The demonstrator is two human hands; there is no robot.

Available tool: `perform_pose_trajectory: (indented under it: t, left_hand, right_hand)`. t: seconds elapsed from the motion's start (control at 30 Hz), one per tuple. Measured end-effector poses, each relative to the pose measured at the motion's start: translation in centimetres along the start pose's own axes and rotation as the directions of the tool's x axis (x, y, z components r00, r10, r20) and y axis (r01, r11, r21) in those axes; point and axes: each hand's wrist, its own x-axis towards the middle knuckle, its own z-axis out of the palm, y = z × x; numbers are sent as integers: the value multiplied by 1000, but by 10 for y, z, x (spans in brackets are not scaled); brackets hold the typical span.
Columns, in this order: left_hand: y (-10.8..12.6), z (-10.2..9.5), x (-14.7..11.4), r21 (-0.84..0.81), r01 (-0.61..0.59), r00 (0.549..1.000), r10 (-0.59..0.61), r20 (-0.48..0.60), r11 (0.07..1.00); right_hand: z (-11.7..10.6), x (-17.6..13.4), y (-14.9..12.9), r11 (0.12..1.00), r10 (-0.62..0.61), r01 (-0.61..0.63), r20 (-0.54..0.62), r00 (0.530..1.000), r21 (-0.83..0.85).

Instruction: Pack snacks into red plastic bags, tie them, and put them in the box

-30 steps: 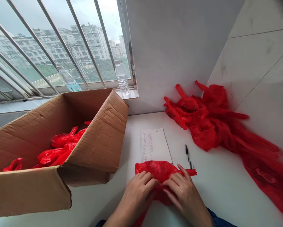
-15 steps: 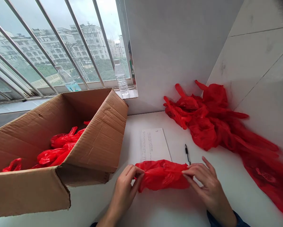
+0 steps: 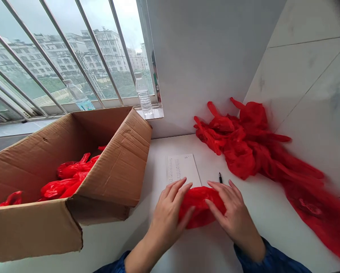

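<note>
On the white table in front of me lies a red plastic bag (image 3: 201, 208), folded into a short bundle. My left hand (image 3: 171, 212) is over its left end, fingers spread and slightly blurred. At the bag's right end is my right hand (image 3: 229, 212), its thumb and fingers apart. Neither hand pinches the bag, though I cannot tell how firmly they touch it. Just beyond the bag are a sheet of paper (image 3: 183, 167) with rows of small marks and a black pen (image 3: 220, 177), both partly hidden.
To the left stands an open cardboard box (image 3: 116, 163) with bundled red bags (image 3: 73, 176) inside. A heap of loose red bags (image 3: 244, 148) spreads along the right wall. Plastic bottles (image 3: 144, 96) stand on the sill by the barred window.
Both hands have let go of the bag's ends and moved inward, fingers now spread. The red bag looks shorter than before. The view has shifted slightly.
</note>
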Motion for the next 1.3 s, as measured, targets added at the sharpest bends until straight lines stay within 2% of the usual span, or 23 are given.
perform_pose_trajectory:
  t: [0.07,0.13,0.23,0.3,0.37,0.43,0.5,0.57,0.63,0.67,0.7,0.73,0.8,0.87,0.9,0.97,1.07,1.13,1.2,1.23,1.3]
  left_hand:
    - [-3,5,9,79,7,999,-10,42,997]
    - [-9,7,7,90,29,998,-33,44,996]
    - [-18,4,-8,-110,109,988,-120,-100,988]
    - [-21,0,-19,-312,141,954,-213,-212,940]
    - [-20,-5,-27,-446,130,909,-286,-304,885]
    - [-17,-10,-31,-480,99,864,-315,-394,872]
    - [-11,-15,-33,-447,67,837,-294,-461,892]
    - [-5,-21,-34,-388,38,840,-240,-487,921]
    - [0,-26,-34,-347,10,853,-189,-486,938]
    - [3,-29,-33,-344,2,856,-179,-484,939]
    - [6,-31,-33,-352,-4,857,-178,-483,936]
    - [9,-33,-33,-367,-8,855,-184,-485,930]
    - [16,-36,-33,-409,-4,844,-216,-490,913]
    - [22,-37,-34,-459,29,827,-279,-488,888]
    - [26,-36,-35,-496,57,809,-331,-486,866]
    - [30,-36,-37,-621,123,747,-484,-455,774]
    - [31,-36,-37,-856,138,667,-686,-292,498]
    - [27,-38,-36,-953,123,671,-731,-125,276]
    - [22,-40,-35,-987,131,681,-732,25,89]
    - [19,-40,-35,-991,135,679,-730,77,20]
    - [15,-39,-37,-993,110,674,-730,113,-52]
  right_hand:
    - [7,6,-1,1000,-11,12,42,999,-19]
    - [9,4,4,1000,-15,15,58,998,4]
    - [3,-11,19,998,30,-29,-21,999,58]
    - [-3,-23,30,990,132,-127,-95,987,60]
    - [-9,-34,38,967,255,-250,-125,959,52]
    - [-16,-39,39,937,347,-341,-104,932,76]
    - [-25,-37,31,910,407,-392,-102,908,137]
    - [-36,-31,14,903,411,-364,-207,888,230]
    - [-49,-21,-9,940,288,-180,-393,873,290]
    - [-54,-16,-21,957,178,-44,-463,868,286]
    - [-58,-9,-33,961,20,112,-466,885,255]
    - [-59,-3,-46,942,-129,242,-416,900,233]
    - [-53,10,-69,864,-389,449,-262,883,230]
    - [-37,21,-86,850,-447,478,-176,877,224]
    - [-27,24,-90,871,-424,443,-131,896,211]
    - [-9,25,-92,925,-344,344,-30,939,163]
    - [6,14,-76,979,-199,202,129,971,-9]
    - [7,3,-61,981,-60,97,212,975,-168]
    - [3,-8,-48,959,73,12,286,955,-284]
    - [1,-13,-43,948,127,-18,326,937,-317]
    - [-3,-21,-35,938,199,-53,406,892,-342]
